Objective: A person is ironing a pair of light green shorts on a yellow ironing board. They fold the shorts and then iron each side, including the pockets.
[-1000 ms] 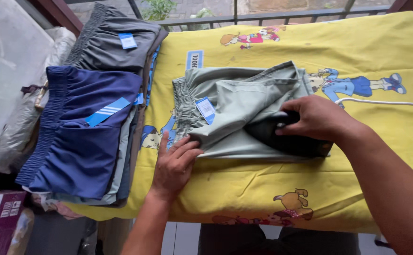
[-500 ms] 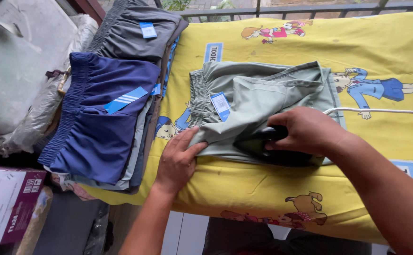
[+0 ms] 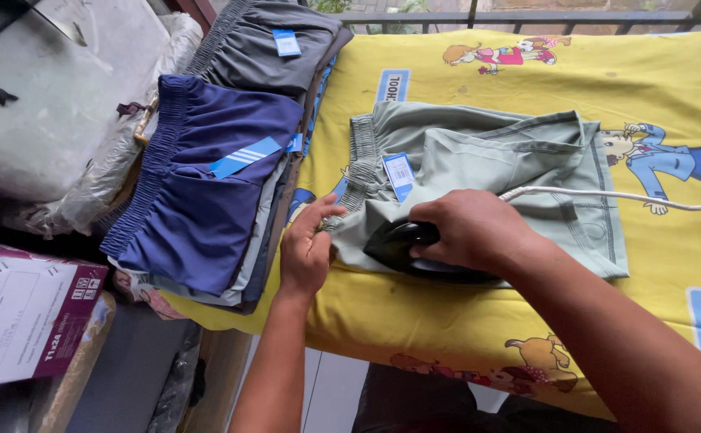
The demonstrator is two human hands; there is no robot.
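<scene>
Shorts [image 3: 487, 156]: on the cloth [image 3: 527, 88]
Iron [image 3: 415, 248]: on the shorts' near edge
Stack [image 3: 206, 184]: left of the shorts

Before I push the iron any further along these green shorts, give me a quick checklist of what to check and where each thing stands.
1. Right hand grips the black iron: ok.
2. Left hand pins the waistband of the grey-green shorts: ok.
3. Left fingers clear of the iron's tip: not ok, they lie close beside it.
4. Blue and white tag clear of the iron: ok, it lies apart, above the tip.
5. White cord free: ok, it runs off to the right across the shorts.
6. Fabric ahead flat: not ok, folds and creases show.
</scene>
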